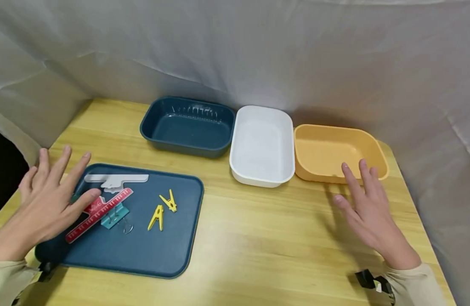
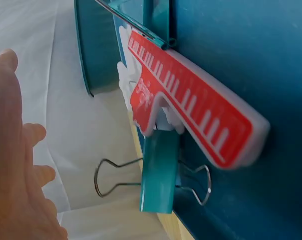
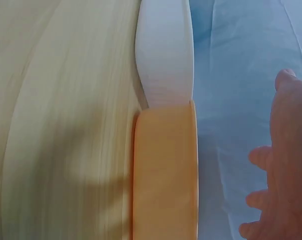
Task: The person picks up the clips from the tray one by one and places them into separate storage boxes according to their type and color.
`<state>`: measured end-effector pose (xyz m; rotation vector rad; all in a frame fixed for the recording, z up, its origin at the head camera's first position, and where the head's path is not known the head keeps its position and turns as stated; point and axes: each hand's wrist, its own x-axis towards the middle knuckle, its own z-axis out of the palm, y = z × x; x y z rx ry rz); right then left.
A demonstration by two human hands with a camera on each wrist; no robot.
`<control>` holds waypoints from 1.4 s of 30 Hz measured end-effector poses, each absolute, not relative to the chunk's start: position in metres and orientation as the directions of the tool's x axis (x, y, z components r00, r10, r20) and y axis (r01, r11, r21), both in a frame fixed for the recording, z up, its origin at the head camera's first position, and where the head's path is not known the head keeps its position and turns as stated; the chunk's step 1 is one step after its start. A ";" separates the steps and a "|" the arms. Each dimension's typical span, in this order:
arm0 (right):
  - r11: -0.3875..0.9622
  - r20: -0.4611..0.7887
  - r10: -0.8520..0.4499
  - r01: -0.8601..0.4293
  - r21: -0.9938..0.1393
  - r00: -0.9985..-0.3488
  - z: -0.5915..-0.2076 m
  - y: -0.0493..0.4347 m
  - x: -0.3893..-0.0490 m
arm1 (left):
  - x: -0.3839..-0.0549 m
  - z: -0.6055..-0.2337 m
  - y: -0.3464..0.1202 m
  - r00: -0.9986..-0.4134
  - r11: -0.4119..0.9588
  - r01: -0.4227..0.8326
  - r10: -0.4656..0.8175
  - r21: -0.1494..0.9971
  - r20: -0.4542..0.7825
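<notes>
Held the left hand (image 1: pixel 47 206) raised over the left part of the blue tray (image 1: pixel 151 255), with its back uppermost, the fingers spread wide toward the tray's far edge and the thumb stretched rightward, close above the red clip (image 1: pixel 99 216). Gripped nothing with it; in the left wrist view, showed a plain gap between fingers and clips. Angled the left sleeve (image 1: pixel 7 276) in from outside the tray's near left corner.

Held the right hand (image 1: pixel 366 212) well to the right of the tray, lifted off the table (image 1: pixel 265 242), likewise back uppermost, with straight fingers slightly parted and the thumb pointing toward the tray's side. Gripped nothing there either. Overlapped the orange bin (image 1: pixel 330 148) with the fingertips in the head view, yet appeared apart from it in the right wrist view.

Had the red clip aslant on the tray's left half, overlapping a teal binder clip (image 1: pixel 120 212), with a second teal binder clip (image 2: pixel 160 175) farther left on the tray. Saw the white clip (image 1: pixel 116 178) near the tray's far left corner and two yellow clothespins (image 1: pixel 157 216) on its right half. Found the dark blue bin (image 1: pixel 189 131) beyond the tray's far edge, and the white bin (image 1: pixel 262 144) beyond and to its right.
</notes>
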<state>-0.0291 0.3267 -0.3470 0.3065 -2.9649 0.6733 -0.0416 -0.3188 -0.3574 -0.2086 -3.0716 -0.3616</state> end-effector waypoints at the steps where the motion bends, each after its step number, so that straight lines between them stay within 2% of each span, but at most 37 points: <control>1: 0.880 0.130 -0.178 -0.217 -0.423 -0.975 -0.349 0.325 -0.029 | -0.041 -0.358 -0.319 -0.991 0.965 0.134 0.124 0.228 0.058; 10: 0.869 0.157 -0.198 -0.247 -0.429 -0.968 -0.359 0.307 -0.026 | -0.038 -0.365 -0.327 -0.997 0.980 0.076 0.069 0.183 0.045; 23: 0.845 0.229 -0.288 -0.359 -0.396 -0.930 -0.355 0.279 -0.032 | -0.047 -0.369 -0.338 -0.995 0.980 0.090 0.079 0.179 0.067; 42: 0.835 0.251 -0.346 -0.419 -0.356 -0.904 -0.356 0.253 -0.034 | -0.044 -0.382 -0.360 -0.997 0.984 0.075 0.071 0.161 0.031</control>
